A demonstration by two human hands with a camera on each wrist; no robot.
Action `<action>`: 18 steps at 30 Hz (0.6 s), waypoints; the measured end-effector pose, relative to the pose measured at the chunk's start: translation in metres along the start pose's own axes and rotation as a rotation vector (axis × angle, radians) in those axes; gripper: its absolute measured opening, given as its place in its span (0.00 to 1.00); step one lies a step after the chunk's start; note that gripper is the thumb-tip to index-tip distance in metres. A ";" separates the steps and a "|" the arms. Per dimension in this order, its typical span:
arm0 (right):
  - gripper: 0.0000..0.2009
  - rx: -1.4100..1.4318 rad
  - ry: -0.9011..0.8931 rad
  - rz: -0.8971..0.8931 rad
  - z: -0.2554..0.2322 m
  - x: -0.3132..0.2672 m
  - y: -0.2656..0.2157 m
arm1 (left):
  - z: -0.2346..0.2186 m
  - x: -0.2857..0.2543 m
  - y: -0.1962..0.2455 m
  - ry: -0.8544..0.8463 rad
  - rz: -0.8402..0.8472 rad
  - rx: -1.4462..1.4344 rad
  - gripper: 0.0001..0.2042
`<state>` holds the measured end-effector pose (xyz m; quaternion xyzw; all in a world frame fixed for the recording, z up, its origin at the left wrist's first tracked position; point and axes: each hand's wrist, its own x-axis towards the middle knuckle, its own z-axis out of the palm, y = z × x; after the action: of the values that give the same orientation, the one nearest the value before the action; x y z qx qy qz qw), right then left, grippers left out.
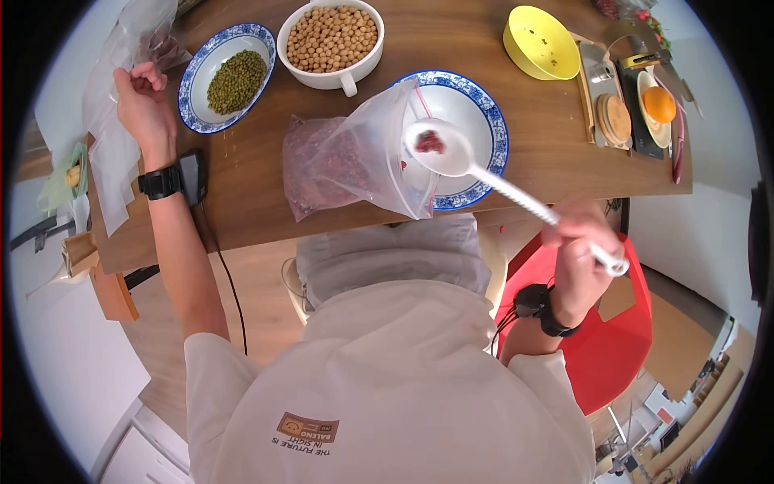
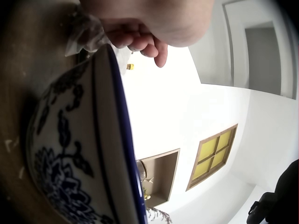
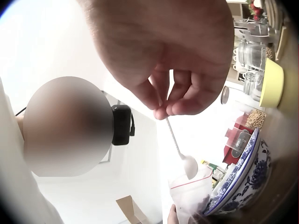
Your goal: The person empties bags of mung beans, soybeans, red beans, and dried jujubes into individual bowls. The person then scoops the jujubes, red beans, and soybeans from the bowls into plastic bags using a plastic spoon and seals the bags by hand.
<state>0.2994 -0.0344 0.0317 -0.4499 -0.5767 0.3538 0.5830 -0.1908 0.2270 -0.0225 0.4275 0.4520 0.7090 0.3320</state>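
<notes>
My right hand [image 1: 582,250] pinches the handle of a white long-handled spoon [image 1: 516,194], with dark red bits [image 1: 430,143] in its bowl. Below the spoon lies a clear zip bag [image 1: 379,153] of dark red contents, its mouth overlapping a blue-and-white bowl [image 1: 501,137]. In the right wrist view, the spoon [image 3: 189,167] hangs down from the fingertips near the bag's red seal line. My left hand [image 1: 147,111] is held loosely curled with nothing in it, beside clear plastic bags [image 1: 109,105] and a blue-and-white bowl [image 1: 187,93] of green beans [image 1: 236,82].
A white handled pot [image 1: 343,79] of chickpeas [image 1: 332,39] stands at the back. To the right are a yellow bowl [image 1: 542,44] with a few bits in it, a round wooden lid [image 1: 614,119] and an orange [image 1: 659,105]. A red chair [image 1: 605,339] stands at my right.
</notes>
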 end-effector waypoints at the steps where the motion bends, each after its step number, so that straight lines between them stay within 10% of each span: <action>1: 0.12 -0.107 -0.126 -0.066 0.002 0.006 -0.005 | 0.001 0.000 0.000 0.000 0.001 -0.001 0.26; 18: 0.08 -0.581 -0.123 0.176 -0.003 0.012 -0.019 | 0.002 -0.001 0.000 0.021 0.010 0.017 0.25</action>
<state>0.3010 -0.0302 0.0532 -0.6236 -0.6468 0.2497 0.3610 -0.1885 0.2269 -0.0223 0.4251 0.4591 0.7114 0.3201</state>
